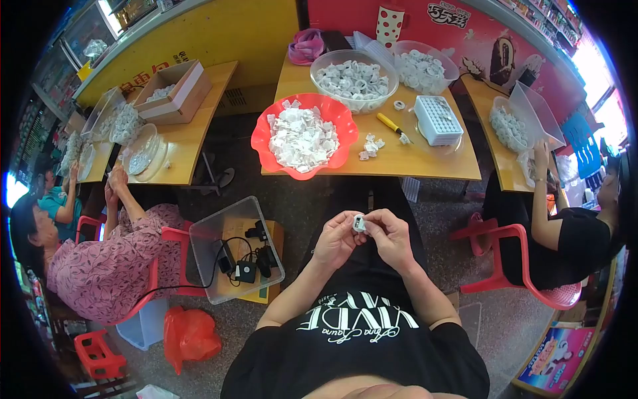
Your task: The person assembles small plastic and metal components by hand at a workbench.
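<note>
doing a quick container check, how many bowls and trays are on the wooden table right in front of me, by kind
Red scalloped bowl: 1
Clear round bowls: 2
White gridded tray: 1
Total: 4
Both hands hold a small white part above the lap.

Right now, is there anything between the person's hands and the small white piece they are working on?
No. Both the left hand and the right hand already pinch the small white piece directly, over the lap, below the wooden table. Nothing visible stands between them.
</note>
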### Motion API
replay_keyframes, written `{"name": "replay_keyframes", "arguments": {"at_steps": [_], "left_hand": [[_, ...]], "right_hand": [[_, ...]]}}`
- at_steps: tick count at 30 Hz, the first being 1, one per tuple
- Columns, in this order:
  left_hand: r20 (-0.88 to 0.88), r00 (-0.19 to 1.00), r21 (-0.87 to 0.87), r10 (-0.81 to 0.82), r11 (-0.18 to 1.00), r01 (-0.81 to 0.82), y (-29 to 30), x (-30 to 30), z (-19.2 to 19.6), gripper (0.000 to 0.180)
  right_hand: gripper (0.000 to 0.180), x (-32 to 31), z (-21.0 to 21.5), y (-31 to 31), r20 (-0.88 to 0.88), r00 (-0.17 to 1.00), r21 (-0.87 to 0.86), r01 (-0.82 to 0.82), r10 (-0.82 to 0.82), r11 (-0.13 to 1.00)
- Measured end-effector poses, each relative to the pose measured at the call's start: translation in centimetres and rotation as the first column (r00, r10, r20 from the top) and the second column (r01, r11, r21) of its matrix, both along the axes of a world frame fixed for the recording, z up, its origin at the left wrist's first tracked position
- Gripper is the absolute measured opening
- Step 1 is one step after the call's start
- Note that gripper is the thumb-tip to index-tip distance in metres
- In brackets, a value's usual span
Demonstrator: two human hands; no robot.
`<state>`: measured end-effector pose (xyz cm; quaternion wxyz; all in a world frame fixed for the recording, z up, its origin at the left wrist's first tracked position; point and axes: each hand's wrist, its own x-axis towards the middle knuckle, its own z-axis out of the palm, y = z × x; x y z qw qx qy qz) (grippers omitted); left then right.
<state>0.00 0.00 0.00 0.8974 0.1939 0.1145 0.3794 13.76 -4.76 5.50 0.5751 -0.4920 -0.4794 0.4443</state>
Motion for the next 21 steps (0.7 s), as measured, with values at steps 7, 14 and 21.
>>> {"name": "replay_keyframes", "arguments": {"at_steps": [7, 14, 21], "left_hand": [[-0.056, 0.997, 0.008, 0.059, 0.998, -0.059, -0.90, 0.65, 0.51, 0.021], [-0.019, 0.999, -0.003, 0.039, 0.999, -0.039, -0.36, 0.35, 0.43, 0.021], [-0.028, 0.998, 0.001, 0.051, 0.999, -0.051, -0.38, 0.28, 0.02, 0.021]], "right_hand": [[0.007, -0.49, 0.63, -0.37, 0.104, 0.994, 0.026, 0.014, -0.017, 1.000], [0.006, -0.63, 0.68, 0.14, 0.155, 0.986, 0.070, 0.051, -0.062, 0.996], [0.006, -0.73, 0.37, 0.17, 0.171, 0.984, 0.065, 0.038, -0.048, 0.997]]}}
